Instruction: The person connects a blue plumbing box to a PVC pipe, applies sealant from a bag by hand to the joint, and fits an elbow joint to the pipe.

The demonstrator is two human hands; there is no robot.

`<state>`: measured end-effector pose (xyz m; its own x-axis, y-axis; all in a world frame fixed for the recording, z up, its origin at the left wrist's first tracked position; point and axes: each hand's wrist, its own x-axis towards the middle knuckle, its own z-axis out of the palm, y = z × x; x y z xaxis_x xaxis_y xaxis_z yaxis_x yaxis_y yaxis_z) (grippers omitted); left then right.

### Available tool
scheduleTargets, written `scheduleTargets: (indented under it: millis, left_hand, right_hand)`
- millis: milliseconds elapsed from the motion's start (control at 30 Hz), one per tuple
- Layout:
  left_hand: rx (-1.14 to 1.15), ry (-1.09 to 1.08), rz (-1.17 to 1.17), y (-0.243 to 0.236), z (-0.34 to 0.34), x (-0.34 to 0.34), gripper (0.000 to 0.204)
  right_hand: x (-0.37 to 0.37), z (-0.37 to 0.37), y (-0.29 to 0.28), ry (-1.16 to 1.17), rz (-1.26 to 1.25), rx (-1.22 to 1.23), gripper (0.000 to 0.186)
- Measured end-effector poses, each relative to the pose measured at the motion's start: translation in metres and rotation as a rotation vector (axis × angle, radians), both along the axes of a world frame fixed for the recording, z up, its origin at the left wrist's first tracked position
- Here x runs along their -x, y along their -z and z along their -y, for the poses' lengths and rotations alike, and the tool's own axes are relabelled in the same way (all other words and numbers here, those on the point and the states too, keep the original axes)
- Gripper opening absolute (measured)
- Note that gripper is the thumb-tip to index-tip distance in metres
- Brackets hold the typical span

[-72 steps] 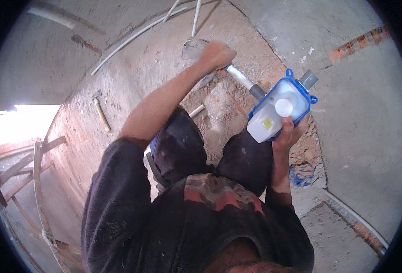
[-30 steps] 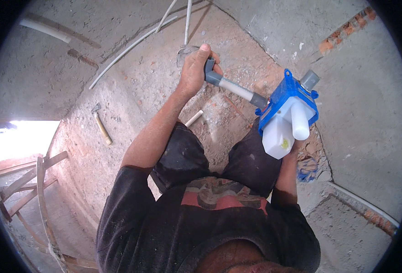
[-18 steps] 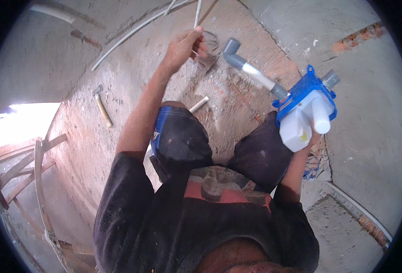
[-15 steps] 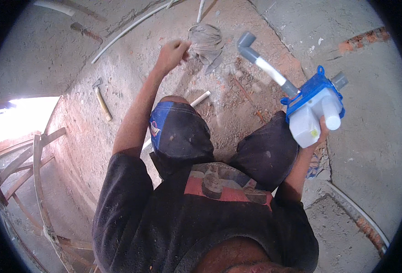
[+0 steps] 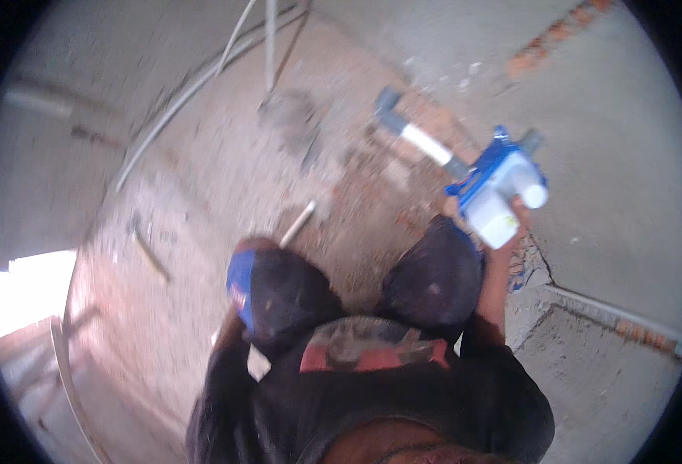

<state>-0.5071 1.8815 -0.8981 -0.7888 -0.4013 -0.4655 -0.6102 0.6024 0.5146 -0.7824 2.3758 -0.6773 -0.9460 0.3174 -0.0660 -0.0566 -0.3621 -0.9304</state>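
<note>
The left hand has let go of the pipe and dropped beside the left knee (image 5: 279,298), out of clear sight; its fingers cannot be told. The right hand (image 5: 515,220) stays closed around the blue-and-white plumbing fitting (image 5: 495,189), its pipe (image 5: 422,143) angling over the rubble floor (image 5: 202,201).

Blue-and-white fitting (image 5: 498,188), grey-and-white pipe (image 5: 420,143)

Right hand (image 5: 515,213) up by grey wall (image 5: 611,155), holding blue-and-white box with pipe (image 5: 495,189); I see little room between box and wall. Pipe stub reaches left over rubble (image 5: 372,166), blocking that line. Ahead of knees (image 5: 356,282), dirt floor (image 5: 209,201) mostly open; 1 short white pipe piece (image 5: 298,223) and hammer (image 5: 147,251) lie in way. Thin rods (image 5: 267,46) cross far edge. Concrete ledge (image 5: 588,309) closes right side. Left hand not visible, picture blurred.
</note>
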Motion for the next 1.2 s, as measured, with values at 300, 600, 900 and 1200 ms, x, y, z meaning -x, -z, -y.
scheduleTargets:
  millis: [300,600,900,1200]
  left_hand:
    - [-0.295,-0.135,-0.102,-0.049,0.026,0.072,0.024]
    - [0.041,0.334,-0.507,-0.342,0.024,0.194,0.038]
    - [-0.457,0.426,-0.552,-0.682,-0.072,0.251,0.044]
    - [-0.916,0.632,-0.208,-0.921,-0.166,0.265,0.047]
  right_hand:
    - [0.035,0.042,-0.123,-0.115,-0.296,0.097,0.061]
    - [0.021,-0.013,-0.392,0.092,-0.366,0.008,0.059]
    - [-0.061,-0.091,-0.603,0.372,-0.387,-0.36,0.056]
    - [-0.129,-0.126,-0.706,0.527,-0.34,-0.272,0.052]
